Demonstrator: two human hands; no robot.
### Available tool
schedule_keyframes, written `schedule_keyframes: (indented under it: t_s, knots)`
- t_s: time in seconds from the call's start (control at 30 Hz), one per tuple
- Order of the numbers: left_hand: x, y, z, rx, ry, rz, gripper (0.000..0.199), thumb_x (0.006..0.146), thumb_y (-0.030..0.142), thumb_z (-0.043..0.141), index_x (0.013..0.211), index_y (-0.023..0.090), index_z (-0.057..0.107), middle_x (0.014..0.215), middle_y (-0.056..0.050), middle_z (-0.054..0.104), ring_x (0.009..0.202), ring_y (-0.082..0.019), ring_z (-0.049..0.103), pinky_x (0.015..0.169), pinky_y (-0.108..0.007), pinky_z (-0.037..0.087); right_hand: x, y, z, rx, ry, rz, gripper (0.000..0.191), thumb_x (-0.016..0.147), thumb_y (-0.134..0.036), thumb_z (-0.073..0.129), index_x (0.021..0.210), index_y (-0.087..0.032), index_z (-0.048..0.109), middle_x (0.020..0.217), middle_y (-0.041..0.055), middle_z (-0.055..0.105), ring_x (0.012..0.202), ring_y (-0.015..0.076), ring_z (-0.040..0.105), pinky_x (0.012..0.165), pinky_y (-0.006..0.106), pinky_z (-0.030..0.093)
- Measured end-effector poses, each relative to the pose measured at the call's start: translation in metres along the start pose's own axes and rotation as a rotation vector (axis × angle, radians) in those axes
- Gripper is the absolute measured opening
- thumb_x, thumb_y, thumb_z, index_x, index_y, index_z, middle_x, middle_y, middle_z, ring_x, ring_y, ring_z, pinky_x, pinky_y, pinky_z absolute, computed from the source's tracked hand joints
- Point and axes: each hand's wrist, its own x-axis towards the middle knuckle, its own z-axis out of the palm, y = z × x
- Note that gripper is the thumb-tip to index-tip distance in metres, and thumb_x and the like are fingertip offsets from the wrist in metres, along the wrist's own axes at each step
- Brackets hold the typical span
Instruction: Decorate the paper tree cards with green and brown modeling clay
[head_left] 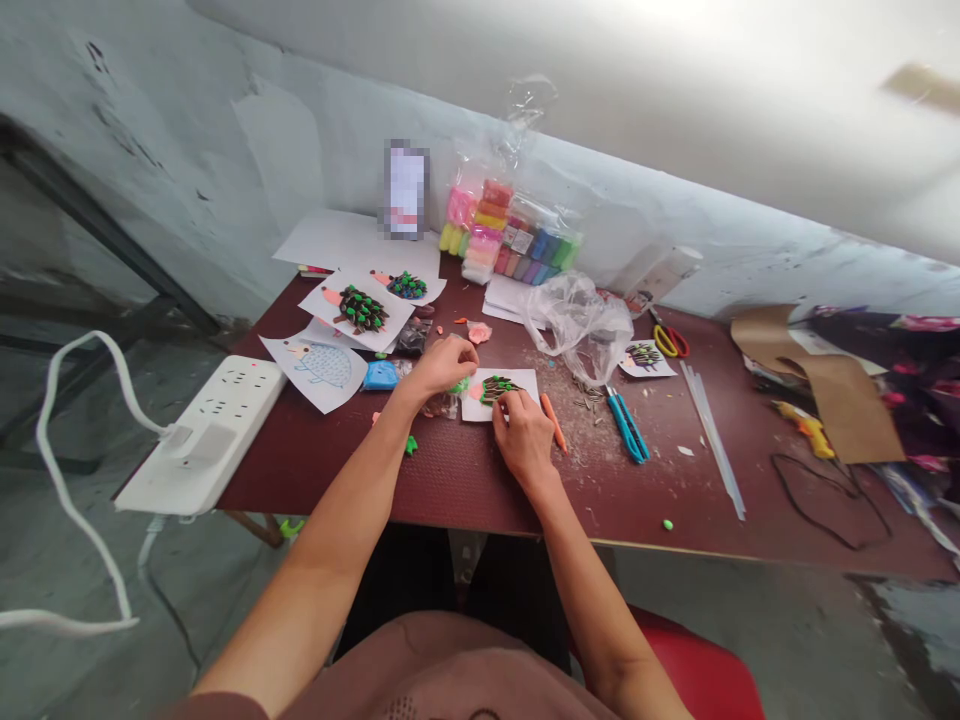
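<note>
A white card [477,408] lies on the dark red table, bearing a hedgehog figure [496,388] with a pink face, brown spines and green dots. My right hand [523,430] rests at the card's lower right edge, its fingers bent together over the hedgehog's side; what they pinch, if anything, is too small to make out. Left of the card, my left hand [444,368] has closed fingers just above some green clay [460,385], and its fingertips partly hide what is there. An orange stick-like tool [553,422] lies beside my right hand.
Hedgehog cards [352,308] and a blue drawing [319,365] lie at the left, near a power strip [217,430]. Clay packs [510,240] stand behind. A blue cutter [627,425], scissors [670,340], clear sticks [712,440] and a yellow glue gun [806,430] lie to the right.
</note>
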Motion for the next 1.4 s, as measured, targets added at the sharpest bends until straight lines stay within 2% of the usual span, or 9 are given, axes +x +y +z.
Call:
schedule_keyframes:
  t_s: [0.17,0.27,0.37,0.53,0.73,0.97,1.07,1.17,1.4]
  knots:
    - [0.0,0.0,-0.001,0.024,-0.006,0.017,0.014,0.074,0.018,0.061,0.073,0.017,0.074,0.08,-0.006,0.076,0.079,-0.021,0.068,0.077,-0.028,0.051,-0.002,0.006,0.002,0.118,0.088,0.007,0.019,0.1,-0.024,0.047,0.093,-0.02,0.064,0.094,0.0081,0.071,0.082,0.0195,0.062,0.076,0.029,0.041]
    - [0.0,0.0,-0.001,0.032,-0.009,0.018,0.015,0.074,0.019,0.061,0.075,0.017,0.075,0.081,-0.006,0.076,0.079,-0.021,0.069,0.077,-0.028,0.051,-0.001,0.015,0.001,0.254,0.136,0.079,0.018,0.098,-0.027,0.049,0.09,-0.02,0.063,0.087,0.006,0.071,0.073,0.0178,0.06,0.077,0.03,0.043]
    - [0.0,-0.001,0.0,0.031,0.001,0.012,0.015,0.074,0.019,0.061,0.075,0.017,0.076,0.082,-0.007,0.076,0.079,-0.022,0.069,0.077,-0.029,0.052,0.003,0.025,-0.002,0.398,0.134,0.168,0.017,0.093,-0.032,0.055,0.094,-0.019,0.066,0.082,0.0043,0.071,0.063,0.0162,0.057,0.069,0.029,0.043]
    - [0.001,-0.001,0.0,0.015,0.003,0.013,0.013,0.074,0.02,0.062,0.074,0.018,0.075,0.08,-0.006,0.076,0.077,-0.021,0.069,0.075,-0.029,0.051,0.009,0.033,-0.007,0.527,0.09,0.148,0.022,0.089,-0.036,0.06,0.091,-0.019,0.074,0.083,0.0053,0.072,0.062,0.0156,0.056,0.065,0.028,0.043]
    - [0.001,-0.002,0.0,0.002,-0.008,0.003,0.012,0.075,0.019,0.063,0.073,0.017,0.075,0.08,-0.006,0.076,0.077,-0.021,0.069,0.075,-0.029,0.05,0.007,0.031,-0.007,0.548,0.035,0.182,0.027,0.091,-0.04,0.061,0.08,-0.019,0.074,0.073,0.0032,0.07,0.062,0.0155,0.056,0.064,0.027,0.043]
    - [0.001,-0.002,-0.001,-0.004,-0.027,0.0,0.013,0.076,0.019,0.062,0.075,0.017,0.075,0.08,-0.006,0.076,0.077,-0.02,0.07,0.075,-0.028,0.051,0.009,0.034,-0.005,0.519,0.032,0.108,0.024,0.091,-0.026,0.057,0.103,-0.021,0.078,0.091,0.0059,0.074,0.07,0.0165,0.06,0.072,0.03,0.048]
    - [0.001,-0.002,-0.001,0.002,-0.025,-0.004,0.014,0.075,0.02,0.062,0.076,0.017,0.075,0.08,-0.006,0.076,0.077,-0.021,0.069,0.075,-0.028,0.051,0.007,0.032,-0.004,0.484,0.0,0.126,0.017,0.09,-0.027,0.06,0.094,-0.024,0.076,0.088,0.0024,0.075,0.064,0.0156,0.058,0.076,0.032,0.048]
    - [0.0,-0.001,-0.001,-0.002,-0.023,-0.011,0.014,0.075,0.019,0.062,0.076,0.017,0.076,0.079,-0.006,0.076,0.077,-0.021,0.069,0.075,-0.029,0.051,0.005,0.03,-0.003,0.443,0.0,0.087,0.014,0.09,-0.025,0.063,0.083,-0.024,0.075,0.088,0.0025,0.074,0.074,0.0175,0.063,0.082,0.033,0.048]
    - [0.0,0.0,-0.002,0.003,-0.014,0.001,0.013,0.075,0.018,0.063,0.073,0.017,0.075,0.079,-0.006,0.076,0.077,-0.022,0.069,0.077,-0.029,0.051,0.007,0.027,0.004,0.376,0.003,0.066,0.011,0.09,-0.022,0.068,0.088,-0.024,0.078,0.086,0.0029,0.069,0.081,0.0184,0.065,0.09,0.035,0.047]
